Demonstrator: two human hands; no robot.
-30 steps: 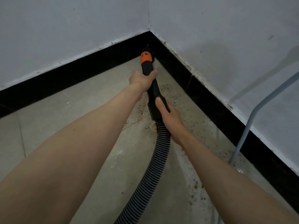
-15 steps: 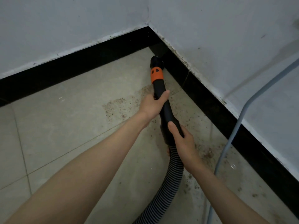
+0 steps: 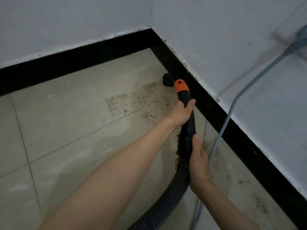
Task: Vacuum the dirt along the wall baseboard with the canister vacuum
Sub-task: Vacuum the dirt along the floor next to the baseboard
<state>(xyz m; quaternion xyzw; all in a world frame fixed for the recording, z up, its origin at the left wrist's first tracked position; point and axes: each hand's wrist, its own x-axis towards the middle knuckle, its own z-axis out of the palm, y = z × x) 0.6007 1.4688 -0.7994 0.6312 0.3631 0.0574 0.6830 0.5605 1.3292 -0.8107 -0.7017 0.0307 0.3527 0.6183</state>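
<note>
glossy black baseboard (image 3: pixel 249 143); ribbed plastic hose (image 3: pixel 172 193); matt tiled floor (image 3: pixel 69 130).

Open tiled floor (image 3: pixel 69 130) is left free to the left of the wand (image 3: pixel 188 120). On the right, passage is narrowed by the black baseboard (image 3: pixel 249 146) and a grey cable (image 3: pixel 222 130) hanging just beside it. The nozzle (image 3: pixel 167 80) is hemmed close against the baseboard near the corner.

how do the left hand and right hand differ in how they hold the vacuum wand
The left hand grips the black wand higher, just below the orange collar. The right hand grips lower, where the wand meets the ribbed hose. The left thumb lies across the wand; the right thumb points up along it. Both curl round it.
</note>
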